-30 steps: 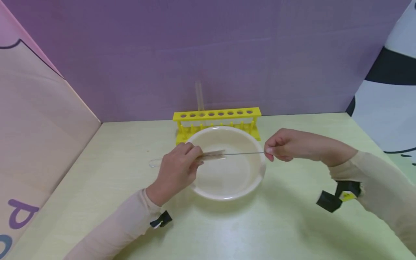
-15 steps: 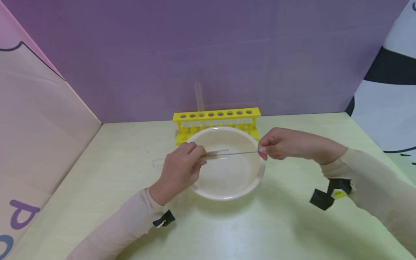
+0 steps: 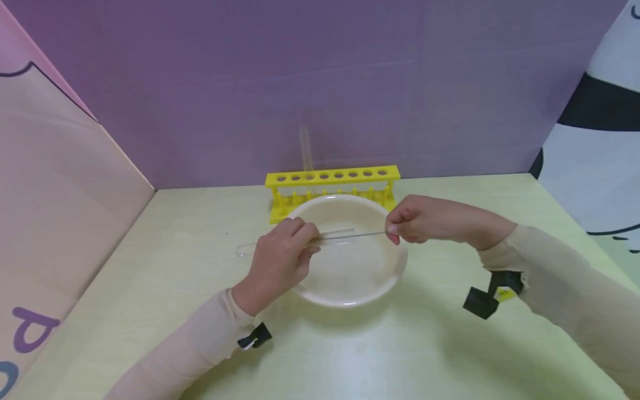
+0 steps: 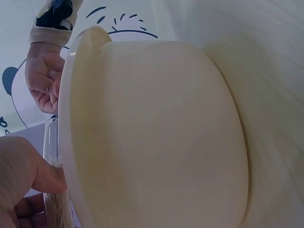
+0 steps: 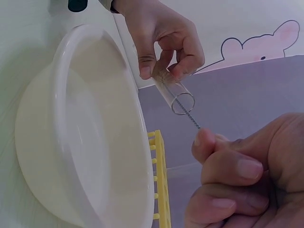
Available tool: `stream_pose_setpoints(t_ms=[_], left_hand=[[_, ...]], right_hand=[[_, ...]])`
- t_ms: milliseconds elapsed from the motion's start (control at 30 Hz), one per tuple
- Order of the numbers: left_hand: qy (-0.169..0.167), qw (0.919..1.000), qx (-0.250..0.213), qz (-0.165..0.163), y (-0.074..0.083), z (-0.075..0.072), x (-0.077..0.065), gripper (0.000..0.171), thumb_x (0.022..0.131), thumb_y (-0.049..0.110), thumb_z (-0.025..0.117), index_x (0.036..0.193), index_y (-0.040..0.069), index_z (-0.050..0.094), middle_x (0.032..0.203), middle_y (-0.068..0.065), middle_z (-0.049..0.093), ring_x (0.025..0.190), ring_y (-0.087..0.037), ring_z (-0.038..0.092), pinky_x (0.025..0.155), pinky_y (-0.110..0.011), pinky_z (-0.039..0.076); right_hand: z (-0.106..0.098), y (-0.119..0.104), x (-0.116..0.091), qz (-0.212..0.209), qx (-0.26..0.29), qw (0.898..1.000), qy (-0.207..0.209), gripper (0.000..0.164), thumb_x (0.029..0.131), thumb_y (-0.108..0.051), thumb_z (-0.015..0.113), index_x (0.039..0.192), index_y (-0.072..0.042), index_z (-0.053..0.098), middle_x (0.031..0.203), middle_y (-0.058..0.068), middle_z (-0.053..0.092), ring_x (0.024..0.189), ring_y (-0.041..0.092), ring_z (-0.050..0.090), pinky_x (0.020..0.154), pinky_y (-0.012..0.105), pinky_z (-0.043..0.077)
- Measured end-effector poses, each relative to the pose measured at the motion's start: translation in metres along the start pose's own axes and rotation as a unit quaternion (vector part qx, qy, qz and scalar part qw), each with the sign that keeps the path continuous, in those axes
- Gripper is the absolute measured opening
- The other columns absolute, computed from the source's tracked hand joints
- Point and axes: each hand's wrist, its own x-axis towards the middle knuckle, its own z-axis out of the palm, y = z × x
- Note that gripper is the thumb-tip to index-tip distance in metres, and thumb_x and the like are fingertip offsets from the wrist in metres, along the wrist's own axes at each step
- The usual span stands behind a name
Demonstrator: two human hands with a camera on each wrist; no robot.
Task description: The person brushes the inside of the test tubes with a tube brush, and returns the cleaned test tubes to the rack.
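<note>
Above a cream basin (image 3: 350,278), my left hand (image 3: 280,258) grips a clear glass test tube (image 3: 244,250) lying nearly level, its open mouth toward the right. Inside the tube is a test tube brush with tan bristles (image 4: 58,209) and a twisted wire stem (image 5: 186,111). My right hand (image 3: 422,222) pinches that wire stem a short way outside the tube's mouth. In the right wrist view the bristles sit within the tube near the left fingers. The far part of the brush is hidden by my left hand.
Behind the basin stands a yellow test tube rack (image 3: 332,176). Another clear test tube (image 3: 306,149) stands upright in it, left of its middle. A purple wall panel (image 3: 320,83) rises at the table's back edge.
My right hand has moved left toward the tube, and the bristles at its mouth have gone deeper inside. My left hand, holding the tube, has shifted slightly right.
</note>
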Motion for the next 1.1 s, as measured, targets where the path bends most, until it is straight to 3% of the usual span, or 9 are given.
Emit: stream_pose_setpoints(t_ms=[633, 1100], left_hand=[[0.017, 0.9997, 0.000, 0.018, 0.004, 0.008, 0.009, 0.028, 0.072, 0.003, 0.077, 0.084, 0.010, 0.052, 0.075, -0.001, 0.055, 0.064, -0.019, 0.050, 0.040, -0.023, 0.034], [0.008, 0.9999, 0.003, 0.006, 0.014, 0.008, 0.014, 0.028, 0.072, 0.005, 0.078, 0.084, 0.011, 0.054, 0.075, 0.000, 0.056, 0.066, -0.019, 0.052, 0.043, -0.027, 0.041]], right_hand=[[0.005, -0.003, 0.009, -0.008, -0.015, 1.000, 0.004, 0.020, 0.095, -0.003, 0.045, 0.080, -0.001, 0.058, 0.052, -0.002, 0.031, 0.050, 0.012, 0.027, 0.052, 0.026, 0.028], [0.010, -0.017, 0.013, -0.001, -0.118, 0.992, 0.037, 0.022, 0.092, -0.001, 0.047, 0.076, -0.008, 0.060, 0.056, -0.002, 0.037, 0.053, 0.013, 0.036, 0.053, 0.027, 0.031]])
